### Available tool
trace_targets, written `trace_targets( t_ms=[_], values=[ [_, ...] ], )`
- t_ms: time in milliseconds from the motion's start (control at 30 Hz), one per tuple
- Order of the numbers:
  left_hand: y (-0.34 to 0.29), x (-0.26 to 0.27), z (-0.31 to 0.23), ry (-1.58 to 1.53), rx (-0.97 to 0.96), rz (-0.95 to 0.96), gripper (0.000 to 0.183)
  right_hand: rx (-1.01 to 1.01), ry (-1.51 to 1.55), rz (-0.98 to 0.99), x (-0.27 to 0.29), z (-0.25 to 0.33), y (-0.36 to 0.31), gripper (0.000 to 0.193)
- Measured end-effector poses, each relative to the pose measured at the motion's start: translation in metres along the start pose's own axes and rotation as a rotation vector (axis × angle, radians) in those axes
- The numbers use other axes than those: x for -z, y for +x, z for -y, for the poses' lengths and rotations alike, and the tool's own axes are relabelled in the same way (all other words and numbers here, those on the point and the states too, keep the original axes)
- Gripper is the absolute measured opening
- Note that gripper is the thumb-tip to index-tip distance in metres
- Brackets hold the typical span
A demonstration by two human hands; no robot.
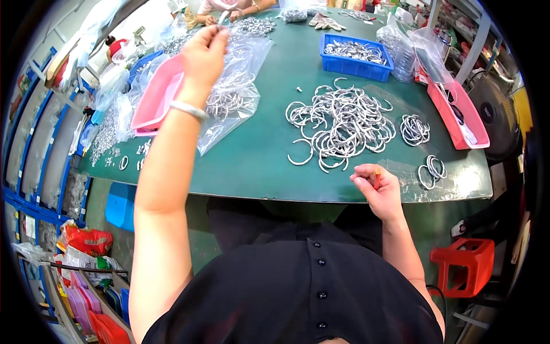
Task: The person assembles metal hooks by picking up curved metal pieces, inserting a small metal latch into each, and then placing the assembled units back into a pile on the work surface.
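My left hand (201,54) is stretched far out over the table, fingers pinched together. A small greyish piece shows at its fingertips, too small to name. Beneath that arm lie a pink tray (150,106) and a clear plastic bag (220,129) with silvery rings in it. My right hand (379,192) is closed around a thin red stick-like tool (377,179) at the table's front edge. Just beyond it spreads a heap of silvery open rings (349,123). Two smaller ring bundles, one farther (415,130) and one nearer (433,171), lie to its right.
A blue bin (355,67) of metal parts stands behind the heap. At the right edge are a pink tray (458,114) and a black fan (495,114). Across the table a person's hands (235,14) work beside loose small parts (252,27). A red stool (463,266) stands lower right.
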State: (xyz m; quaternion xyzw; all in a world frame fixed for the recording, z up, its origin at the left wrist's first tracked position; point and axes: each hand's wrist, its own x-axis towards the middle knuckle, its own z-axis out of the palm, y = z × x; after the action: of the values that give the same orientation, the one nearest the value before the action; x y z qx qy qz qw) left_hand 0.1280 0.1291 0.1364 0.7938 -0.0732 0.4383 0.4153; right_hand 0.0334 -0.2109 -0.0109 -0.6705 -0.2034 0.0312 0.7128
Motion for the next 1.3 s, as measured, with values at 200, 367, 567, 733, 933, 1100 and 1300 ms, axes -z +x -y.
trace_targets(
  t_ms=[200,367,567,733,933,1100,1300],
  values=[
    [0.013,0.000,-0.016,-0.634,0.414,0.257,0.014,-0.027,0.002,-0.075,0.011,-0.004,-0.007,0.015],
    [-0.016,-0.024,-0.036,-0.943,0.534,0.522,0.012,-0.028,-0.043,-0.080,0.016,0.006,0.001,0.012],
    [-0.066,-0.070,-0.071,-0.884,0.737,0.797,0.011,0.019,0.099,-0.111,0.020,0.038,0.022,0.019],
    [-0.131,-0.097,-0.081,-0.876,0.874,0.958,0.012,-0.023,0.122,-0.097,0.028,0.047,0.034,0.010],
    [-0.164,-0.112,-0.075,-0.817,0.920,0.871,0.018,-0.082,-0.106,-0.223,0.070,0.026,0.048,0.005],
    [-0.167,-0.099,-0.050,-0.630,0.858,0.761,0.015,-0.119,-0.591,-0.494,0.165,0.003,0.088,0.011],
    [-0.176,-0.075,-0.026,-0.464,0.854,0.648,0.016,-0.209,-1.265,-0.544,0.202,0.009,0.105,0.023]
  ],
)
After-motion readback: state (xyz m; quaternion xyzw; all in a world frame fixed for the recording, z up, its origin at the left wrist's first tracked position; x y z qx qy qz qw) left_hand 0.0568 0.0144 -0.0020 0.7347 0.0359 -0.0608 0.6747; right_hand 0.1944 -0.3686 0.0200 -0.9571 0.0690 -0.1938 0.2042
